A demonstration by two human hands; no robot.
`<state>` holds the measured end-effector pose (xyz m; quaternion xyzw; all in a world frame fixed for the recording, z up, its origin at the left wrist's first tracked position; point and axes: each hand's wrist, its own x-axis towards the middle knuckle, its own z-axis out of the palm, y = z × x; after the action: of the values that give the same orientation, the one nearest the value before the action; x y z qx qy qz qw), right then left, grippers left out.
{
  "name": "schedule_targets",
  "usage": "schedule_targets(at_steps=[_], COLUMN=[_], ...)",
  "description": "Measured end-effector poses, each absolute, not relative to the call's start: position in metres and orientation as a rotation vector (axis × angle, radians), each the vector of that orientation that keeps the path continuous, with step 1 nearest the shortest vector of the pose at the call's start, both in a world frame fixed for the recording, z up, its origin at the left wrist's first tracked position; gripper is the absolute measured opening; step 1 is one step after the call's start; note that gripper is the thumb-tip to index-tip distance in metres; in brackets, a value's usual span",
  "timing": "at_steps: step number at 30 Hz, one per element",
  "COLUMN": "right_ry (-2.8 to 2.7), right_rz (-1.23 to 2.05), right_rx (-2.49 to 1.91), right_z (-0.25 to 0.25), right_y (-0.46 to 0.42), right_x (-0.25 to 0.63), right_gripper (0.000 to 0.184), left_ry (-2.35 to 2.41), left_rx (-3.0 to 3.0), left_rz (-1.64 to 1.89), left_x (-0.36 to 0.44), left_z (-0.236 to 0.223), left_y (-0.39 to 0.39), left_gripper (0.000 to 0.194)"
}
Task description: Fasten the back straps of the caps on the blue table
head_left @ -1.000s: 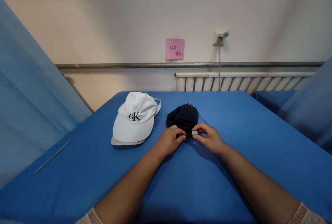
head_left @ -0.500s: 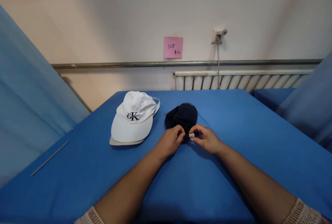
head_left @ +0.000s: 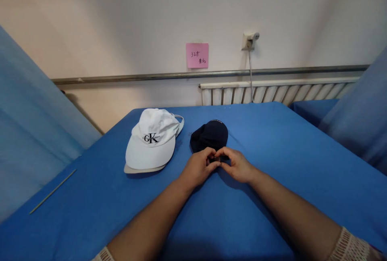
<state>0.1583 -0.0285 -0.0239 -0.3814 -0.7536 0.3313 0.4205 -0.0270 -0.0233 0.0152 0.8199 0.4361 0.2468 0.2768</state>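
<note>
A dark navy cap [head_left: 209, 135] lies on the blue-covered table, its brim pointing away from me. At its near edge, my left hand [head_left: 200, 166] and my right hand [head_left: 236, 165] meet, fingertips almost touching. Both hands pinch the cap's back strap, where a small buckle shows faintly between the fingers. Most of the strap is hidden behind the fingertips. To the left of my hands sit white caps [head_left: 151, 150], one stacked over another with a beige brim below; the upper one bears black letters.
The table's blue cover [head_left: 260, 220] spreads all around. A thin stick [head_left: 53, 191] lies near its left edge. Blue curtains [head_left: 36, 120] hang at both sides. Behind the table are a radiator [head_left: 272, 91], a metal rail [head_left: 136, 77], a plugged socket [head_left: 249, 42] and a pink note [head_left: 197, 55].
My fingertips have come closer together over the strap. The pale piece that showed between them is now covered. The view has shifted slightly; the caps stay in place.
</note>
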Motion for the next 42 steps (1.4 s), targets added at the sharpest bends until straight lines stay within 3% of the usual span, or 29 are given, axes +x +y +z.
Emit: schedule_targets(at_steps=[4, 11, 20, 36, 39, 42], right_ry=[-1.75, -1.293, -1.459, -1.325, -1.26, -1.266], right_rz=[0.974, 0.961, 1.132, 0.933, 1.057, 1.213], right_rx=[-0.928, -1.111, -1.045, -1.344, -1.425, -1.453], right_z=[-0.025, -0.038, -0.04, -0.057, -0.057, -0.048], right_y=[-0.028, -0.006, -0.012, 0.003, 0.005, -0.002], right_x=[0.159, 0.166, 0.157, 0.173, 0.173, 0.169], right_gripper=[0.038, 0.018, 0.012, 0.015, 0.013, 0.023], left_ry=[1.275, 1.324, 1.287, 1.307, 1.29, 1.31], left_rx=[2.268, 2.228, 2.385, 2.341, 2.375, 2.354], left_rz=[0.617, 0.593, 0.57, 0.61, 0.648, 0.721], left_x=[-0.032, -0.039, -0.034, -0.036, -0.037, -0.038], left_z=[0.02, 0.016, 0.021, 0.023, 0.022, 0.021], left_y=[-0.019, -0.01, -0.015, -0.016, -0.015, -0.013], left_gripper=[0.019, 0.024, 0.018, 0.017, 0.017, 0.019])
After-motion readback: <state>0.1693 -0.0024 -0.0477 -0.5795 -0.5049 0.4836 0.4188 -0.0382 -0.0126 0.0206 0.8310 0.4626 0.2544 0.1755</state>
